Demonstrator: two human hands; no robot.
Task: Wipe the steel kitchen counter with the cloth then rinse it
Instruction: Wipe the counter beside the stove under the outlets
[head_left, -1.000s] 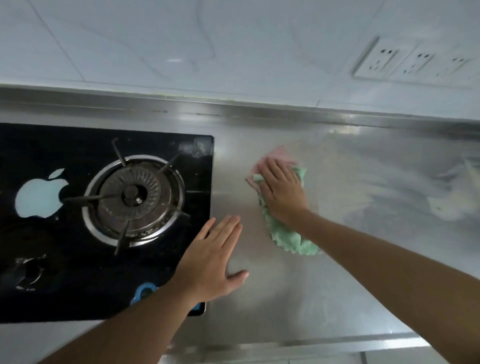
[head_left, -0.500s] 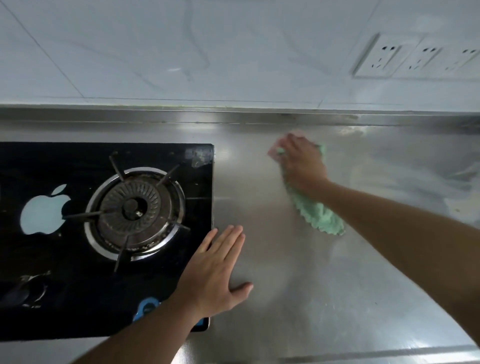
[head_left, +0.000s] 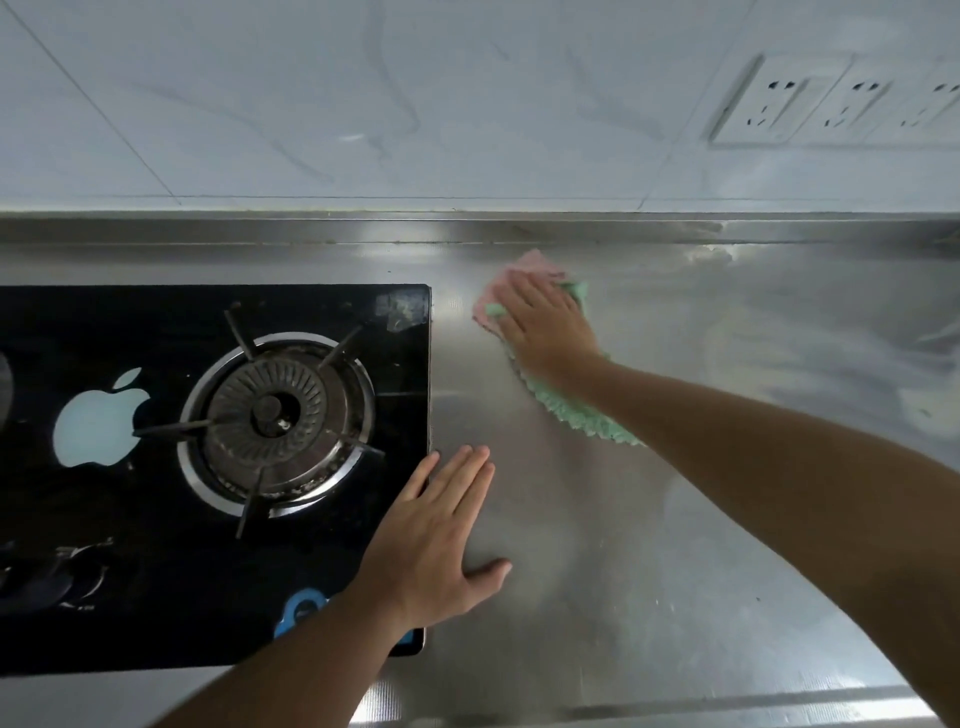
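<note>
black gas hob (head_left: 156, 597) left of left hand (head_left: 436, 540) | burner (head_left: 278, 415), apple sticker (head_left: 98, 421) on it | wall sockets (head_left: 779, 104) beyond right hand (head_left: 545, 322), up-right

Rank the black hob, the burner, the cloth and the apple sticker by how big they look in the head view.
1. black hob
2. burner
3. cloth, partly under the right hand, so unsure against the burner
4. apple sticker

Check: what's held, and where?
Nothing gripped. Right hand presses flat on the far half of the green-and-pink scalloped cloth; left hand lies flat across black glass hob edge and steel counter.
</note>
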